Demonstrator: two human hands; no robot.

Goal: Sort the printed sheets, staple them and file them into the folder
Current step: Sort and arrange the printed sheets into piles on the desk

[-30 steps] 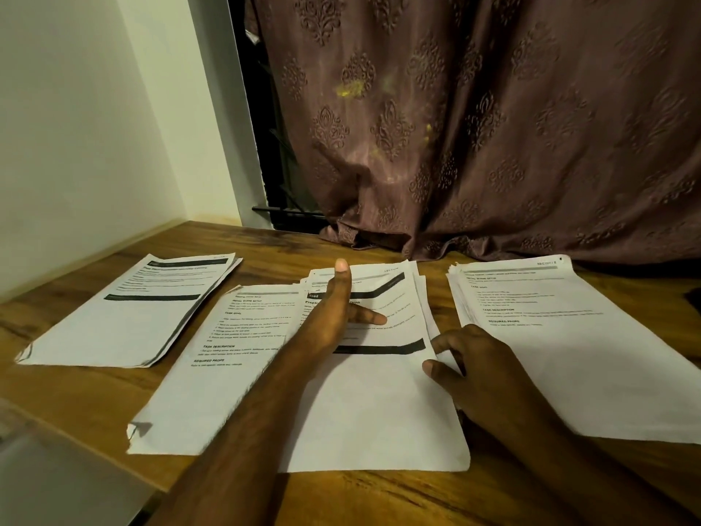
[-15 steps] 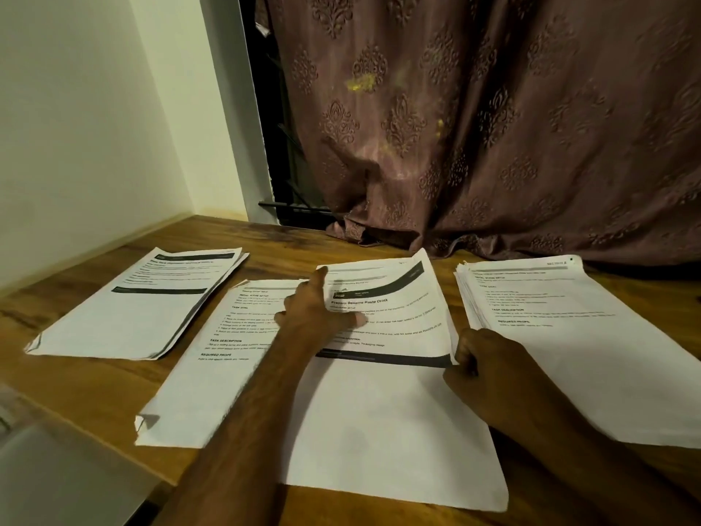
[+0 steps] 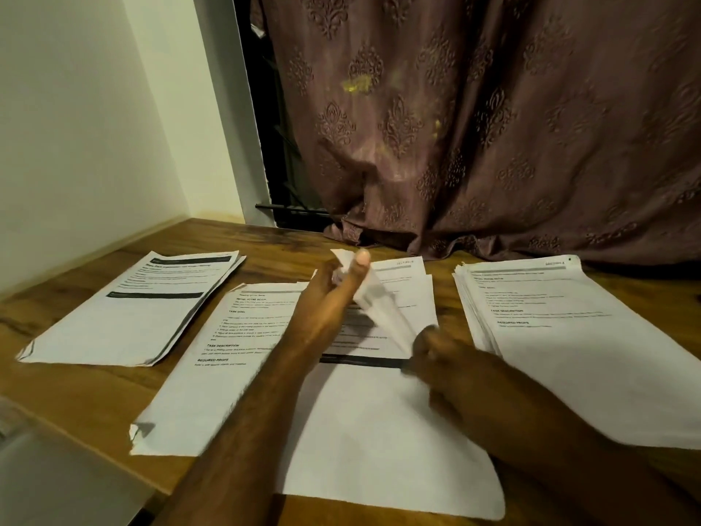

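Printed sheets lie in piles on the wooden table (image 3: 95, 392). My left hand (image 3: 326, 305) pinches the far end of one lifted sheet (image 3: 379, 305), thumb up against it, so the sheet curls up off the middle pile (image 3: 379, 430). My right hand (image 3: 447, 358), blurred, grips the near right end of that same sheet with curled fingers. Left of the middle pile lies a single text sheet (image 3: 227, 354). A further pile (image 3: 125, 317) sits at the far left and a thick pile (image 3: 569, 336) at the right. No stapler or folder is in view.
A patterned brown curtain (image 3: 493, 127) hangs down onto the table's far edge. A white wall (image 3: 76, 127) closes the left side. The table's near-left edge (image 3: 113, 461) runs diagonally, with a pale blurred surface (image 3: 45, 480) below it.
The top sheet of the middle pile, flat a second ago, has been peeled up by both hands and now curls in the air. The camera has tilted slightly.
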